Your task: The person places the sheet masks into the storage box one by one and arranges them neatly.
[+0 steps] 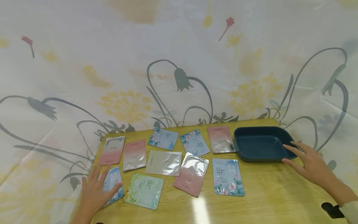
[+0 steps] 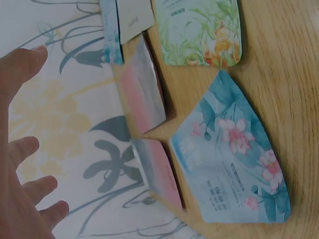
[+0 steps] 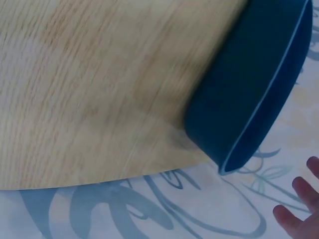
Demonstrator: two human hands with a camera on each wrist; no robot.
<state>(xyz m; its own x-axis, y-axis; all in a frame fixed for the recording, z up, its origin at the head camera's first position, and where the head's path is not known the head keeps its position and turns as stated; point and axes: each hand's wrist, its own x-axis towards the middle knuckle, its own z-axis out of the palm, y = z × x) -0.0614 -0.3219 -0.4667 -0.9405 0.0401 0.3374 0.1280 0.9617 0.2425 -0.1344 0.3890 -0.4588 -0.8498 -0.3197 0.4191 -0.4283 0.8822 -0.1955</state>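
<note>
My left hand, fingers spread, is over a blue floral sachet at the table's left edge and partly hides it. In the left wrist view, that flowered sachet lies apart from the fingers. At the right, my right hand is beside the dark blue tray, its fingertips near the right rim. A gap shows between those fingers and the tray in the right wrist view. Neither hand holds anything. Nearest the left hand are a green leafy sachet and a pink-silver sachet.
Across the wooden table lie several more flat sachets: pink-silver ones, a cream-silver one and blue floral ones. A flower-patterned cloth stands behind the table. The tray has nothing visible inside.
</note>
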